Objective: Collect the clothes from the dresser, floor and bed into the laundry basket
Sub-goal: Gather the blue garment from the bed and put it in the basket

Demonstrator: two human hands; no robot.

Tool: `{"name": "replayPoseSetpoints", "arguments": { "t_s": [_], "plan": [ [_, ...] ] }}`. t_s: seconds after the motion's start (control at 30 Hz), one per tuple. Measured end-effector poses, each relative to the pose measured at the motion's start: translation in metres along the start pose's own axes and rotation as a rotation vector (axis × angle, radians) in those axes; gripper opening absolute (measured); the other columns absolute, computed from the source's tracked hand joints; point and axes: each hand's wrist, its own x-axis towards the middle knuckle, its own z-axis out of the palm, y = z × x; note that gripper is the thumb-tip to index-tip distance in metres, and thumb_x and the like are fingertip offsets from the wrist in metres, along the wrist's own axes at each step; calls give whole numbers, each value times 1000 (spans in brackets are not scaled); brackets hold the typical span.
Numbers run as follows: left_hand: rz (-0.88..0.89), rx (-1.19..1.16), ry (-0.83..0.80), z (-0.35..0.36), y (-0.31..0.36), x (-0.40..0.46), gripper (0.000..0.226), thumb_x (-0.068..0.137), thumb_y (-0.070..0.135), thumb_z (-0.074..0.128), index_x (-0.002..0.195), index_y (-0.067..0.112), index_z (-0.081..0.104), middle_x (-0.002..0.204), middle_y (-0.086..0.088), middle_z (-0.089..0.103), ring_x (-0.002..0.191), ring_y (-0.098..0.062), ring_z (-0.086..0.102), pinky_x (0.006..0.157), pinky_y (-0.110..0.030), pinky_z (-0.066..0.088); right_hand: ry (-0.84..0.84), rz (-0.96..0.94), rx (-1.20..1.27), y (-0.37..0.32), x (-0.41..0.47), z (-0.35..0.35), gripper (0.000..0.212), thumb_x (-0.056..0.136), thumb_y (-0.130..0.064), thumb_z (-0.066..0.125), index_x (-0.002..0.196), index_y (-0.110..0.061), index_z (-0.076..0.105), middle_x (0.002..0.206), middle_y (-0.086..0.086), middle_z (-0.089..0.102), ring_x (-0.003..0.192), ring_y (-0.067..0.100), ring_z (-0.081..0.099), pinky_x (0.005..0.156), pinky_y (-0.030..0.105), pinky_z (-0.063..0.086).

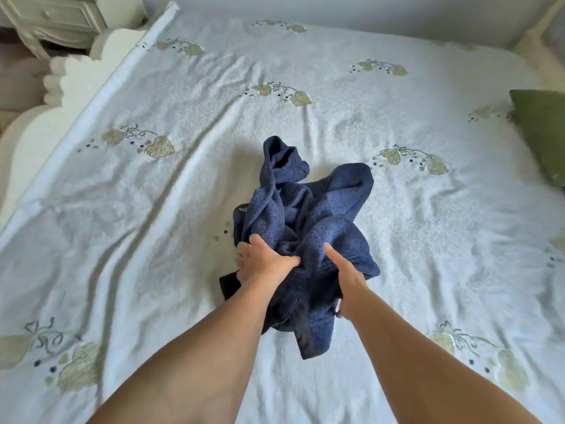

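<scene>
A crumpled dark blue fleece garment (pixel 308 215) is bunched up over the middle of the bed (pixel 153 209), which has a white cover stitched with green strawberries. My left hand (pixel 263 263) grips the garment's near left side, fingers dug into the fabric. My right hand (pixel 348 280) clutches its near right side, thumb up. A dark band of the garment hangs down between my forearms. The laundry basket is not in view.
A green pillow (pixel 544 133) lies at the bed's right edge. A white scalloped bed frame (pixel 76 81) runs along the left side, with a cream nightstand (pixel 52 19) beyond it at the top left. A wall stands behind the bed.
</scene>
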Motion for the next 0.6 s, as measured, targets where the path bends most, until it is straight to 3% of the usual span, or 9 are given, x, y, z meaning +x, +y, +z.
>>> {"name": "replayPoseSetpoints", "arguments": {
  "t_s": [0.07,0.13,0.23,0.3,0.33,0.4,0.43,0.5,0.6],
  "plan": [
    [-48,-126,-15,1,0,5,104,54,55,80,137,20,28,141,-8,29,132,-33,31,101,-46,36,26,3,6,3,6,4,96,60,-51,85,140,-16,46,135,7,59,119,31,57,96,47,46],
    [-103,-253,-67,2,0,13,124,55,60,81,151,23,11,154,-10,21,139,-36,30,110,-50,31,72,7,-31,6,10,7,78,76,-43,76,140,-12,45,134,9,57,119,32,55,99,46,43],
    [-138,-431,-168,9,6,24,139,58,58,83,155,23,-11,159,-10,26,141,-34,36,115,-50,29,65,-3,-155,12,16,11,40,86,-19,64,122,-7,52,118,10,59,98,29,53,85,40,42],
    [-182,-473,-228,11,13,24,141,54,59,84,155,18,-5,156,-10,34,138,-35,41,114,-50,32,3,-4,-241,17,18,14,30,82,-6,62,112,-5,57,111,12,63,95,28,55,83,41,46],
    [-193,-497,-271,10,14,26,138,50,59,86,155,13,11,150,-11,44,133,-33,48,112,-48,37,-26,-12,-266,18,17,13,26,80,0,61,105,-4,59,106,12,64,95,29,56,84,41,47],
    [-187,-535,-398,4,12,32,105,44,55,88,131,5,57,119,-10,70,109,-27,66,102,-40,48,-75,-39,-278,19,20,7,21,77,12,57,92,-2,61,91,12,65,89,29,59,78,38,49],
    [-164,-538,-474,0,11,34,82,46,50,89,113,6,69,104,-9,76,98,-25,70,97,-37,51,-98,-69,-271,18,22,2,21,76,17,54,86,0,62,84,11,64,82,28,60,73,36,50],
    [-71,-517,-557,-8,17,33,45,58,32,86,94,8,75,91,-9,77,86,-23,72,87,-32,54,-97,-173,-297,13,25,-3,26,75,23,49,73,-1,58,75,9,62,73,24,58,65,33,49],
    [116,-612,-482,-16,41,29,18,69,-2,74,80,10,67,73,-7,70,67,-19,66,65,-26,54,12,-358,-397,0,36,2,22,82,10,54,79,-12,54,87,7,60,89,25,57,80,40,53]
  ]
}}
